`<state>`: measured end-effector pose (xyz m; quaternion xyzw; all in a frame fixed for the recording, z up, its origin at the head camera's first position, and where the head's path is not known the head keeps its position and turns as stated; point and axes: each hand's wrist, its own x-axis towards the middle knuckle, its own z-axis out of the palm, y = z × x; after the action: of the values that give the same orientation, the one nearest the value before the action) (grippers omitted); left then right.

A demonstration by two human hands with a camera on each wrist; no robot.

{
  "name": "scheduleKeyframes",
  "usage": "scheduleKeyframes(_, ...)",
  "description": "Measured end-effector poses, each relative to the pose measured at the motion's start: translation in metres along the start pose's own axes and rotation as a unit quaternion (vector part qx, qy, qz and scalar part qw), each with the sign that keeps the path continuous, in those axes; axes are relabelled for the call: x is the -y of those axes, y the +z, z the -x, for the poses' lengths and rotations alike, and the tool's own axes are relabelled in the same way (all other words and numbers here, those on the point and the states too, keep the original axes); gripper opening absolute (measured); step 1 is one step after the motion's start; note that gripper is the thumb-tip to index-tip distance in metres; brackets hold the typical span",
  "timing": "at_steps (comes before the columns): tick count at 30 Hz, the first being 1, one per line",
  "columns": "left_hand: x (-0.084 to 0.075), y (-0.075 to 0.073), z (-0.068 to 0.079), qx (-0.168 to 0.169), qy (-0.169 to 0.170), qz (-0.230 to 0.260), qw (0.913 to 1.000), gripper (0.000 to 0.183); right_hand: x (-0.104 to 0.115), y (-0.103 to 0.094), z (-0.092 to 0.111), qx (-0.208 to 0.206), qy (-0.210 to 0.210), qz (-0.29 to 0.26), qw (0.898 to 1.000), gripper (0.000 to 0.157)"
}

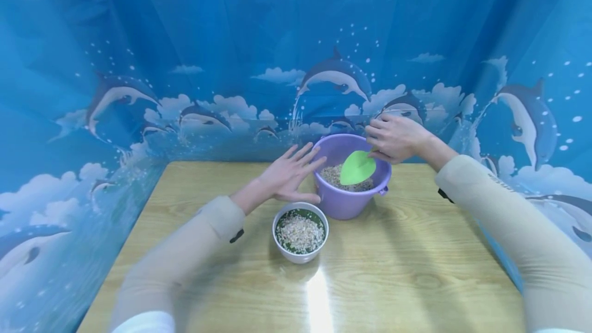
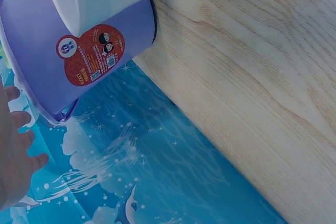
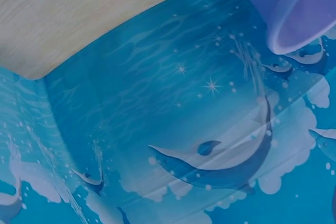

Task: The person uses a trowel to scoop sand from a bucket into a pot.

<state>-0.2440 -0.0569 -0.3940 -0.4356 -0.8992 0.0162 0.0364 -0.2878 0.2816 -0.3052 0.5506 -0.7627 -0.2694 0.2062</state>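
A purple bucket [image 1: 344,204] stands toward the back of the table, with pale grainy material [image 1: 334,174] inside. My right hand [image 1: 395,137] is over the bucket's right side and grips a green leaf-shaped scoop [image 1: 358,167], whose blade hangs inside the bucket above the grains. My left hand [image 1: 293,173] is at the bucket's left side, fingers spread and straight; whether they touch the rim I cannot tell. Just below that hand sits a white bowl [image 1: 299,258] holding similar pale grains [image 1: 301,233] against a green inside. The right wrist view shows the bucket [image 3: 310,14] but not the hand.
The wooden table [image 1: 208,281] carries the bowl and bucket. Blue dolphin-printed sheeting [image 1: 259,30] rises behind it and at both sides. In the left wrist view, a red label [image 2: 94,55] is on the bucket's wall.
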Motion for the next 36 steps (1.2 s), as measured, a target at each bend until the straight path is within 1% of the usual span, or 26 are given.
scheduleKeyframes(5,0.0,0.003,-0.006,0.008,-0.013,0.01,0.9998,0.104,0.003,0.012,-0.001,0.014,0.001,-0.005,1.0,0.039)
scheduleKeyframes(11,-0.005,0.007,-0.012,0.016,-0.012,0.021,0.9996,0.105,0.009,0.025,-0.004,0.041,0.001,-0.026,0.999,0.038)
scheduleKeyframes(15,-0.006,0.007,-0.018,0.01,-0.014,0.03,0.9994,0.103,0.013,0.029,-0.006,0.039,0.013,-0.032,0.999,0.039)
scheduleKeyframes(19,-0.004,0.008,-0.022,0.015,-0.03,0.015,0.9993,0.103,0.014,0.034,-0.01,0.033,0.019,-0.028,0.999,0.04)
scheduleKeyframes(22,-0.002,0.01,-0.022,0.024,-0.037,0.008,0.999,0.103,0.014,0.037,-0.012,0.038,0.015,-0.024,0.999,0.04)
scheduleKeyframes(26,0.001,0.013,-0.024,0.026,-0.038,0.009,0.9989,0.103,0.014,0.04,-0.015,0.055,0.01,-0.032,0.998,0.039)
scheduleKeyframes(29,0.001,0.014,-0.026,0.021,-0.038,0.003,0.9991,0.102,0.014,0.042,-0.016,0.072,0.008,-0.038,0.997,0.037)
scheduleKeyframes(33,0.001,0.014,-0.029,0.018,-0.042,-0.007,0.9989,0.099,0.015,0.044,-0.019,0.082,0.006,-0.036,0.996,0.037)
scheduleKeyframes(36,0.002,0.015,-0.031,0.023,-0.047,-0.009,0.9986,0.097,0.015,0.045,-0.021,0.089,0.004,-0.033,0.995,0.036)
